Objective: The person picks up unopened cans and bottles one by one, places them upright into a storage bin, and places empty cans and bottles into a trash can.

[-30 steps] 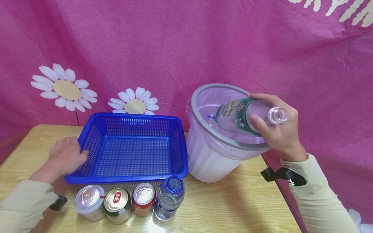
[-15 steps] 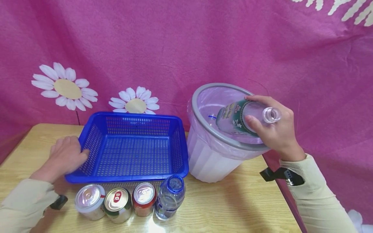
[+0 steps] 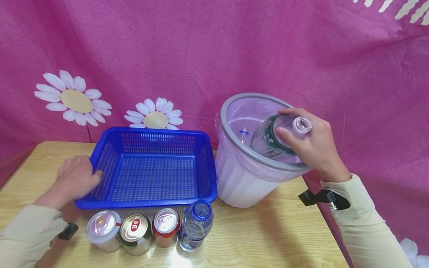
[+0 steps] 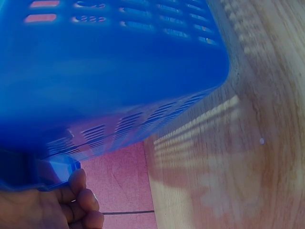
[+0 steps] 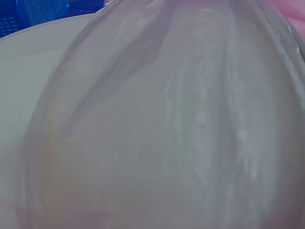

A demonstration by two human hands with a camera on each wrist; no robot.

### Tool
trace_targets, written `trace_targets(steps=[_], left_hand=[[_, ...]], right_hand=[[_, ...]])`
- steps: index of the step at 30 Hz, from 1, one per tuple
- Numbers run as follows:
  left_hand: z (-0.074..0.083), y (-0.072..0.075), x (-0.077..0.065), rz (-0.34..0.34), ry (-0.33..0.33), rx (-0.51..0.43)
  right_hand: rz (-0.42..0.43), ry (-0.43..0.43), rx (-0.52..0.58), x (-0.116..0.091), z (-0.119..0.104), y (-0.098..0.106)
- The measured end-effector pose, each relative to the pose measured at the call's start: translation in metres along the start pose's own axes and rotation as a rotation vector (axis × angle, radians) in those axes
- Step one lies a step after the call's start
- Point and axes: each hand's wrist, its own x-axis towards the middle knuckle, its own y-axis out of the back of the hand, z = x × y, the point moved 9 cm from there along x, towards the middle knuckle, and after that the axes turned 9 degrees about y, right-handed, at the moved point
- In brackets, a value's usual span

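Note:
My left hand [image 3: 75, 176] grips the left rim of a blue perforated plastic basket [image 3: 147, 204]. In the left wrist view its curled fingers [image 4: 88, 200] hook the rim. My right hand [image 3: 313, 145] holds a clear plastic bottle with a green label [image 3: 268, 139], thumb on one side and fingers on the other. The bottle is tilted, its uncapped mouth up by my palm and its base down inside the lined white bin [image 3: 239, 186]. Another bottle with a blue ring [image 3: 244, 132] shows in the bin. The bin liner [image 5: 143, 119] fills most of the right wrist view, hiding my right hand there.
Before the basket stand a white can [image 3: 103, 230], a gold-topped green can [image 3: 135, 234], a red can [image 3: 165, 227] and a clear bottle with a blue neck [image 3: 196, 227]. A pink flowered cloth [image 3: 187, 56] hangs behind the wooden table [image 3: 268, 230].
My right hand has moved left and slightly down, lowering the green-labelled bottle farther into the bin. My left hand has stayed on the basket's rim.

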Motion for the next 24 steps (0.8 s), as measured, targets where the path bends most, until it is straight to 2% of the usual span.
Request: trace_targets(steps=[9,17,21,24], left_hand=[[-0.001,0.000,0.001,0.004,-0.001,0.002],[-0.002,-0.003,0.001,0.007,0.007,-0.004],[-0.002,-0.002,0.001,0.011,0.007,-0.007],[-0.001,0.000,0.002,0.032,-0.003,-0.007]], right_hand=[[-0.041,-0.081,-0.046,0.000,0.006,-0.003],[-0.143,-0.197,-0.079,0.000,0.016,-0.010],[-0.152,-0.205,-0.066,0.001,0.018,-0.012],[-0.122,-0.201,-0.036,0.003,0.018,-0.010]])
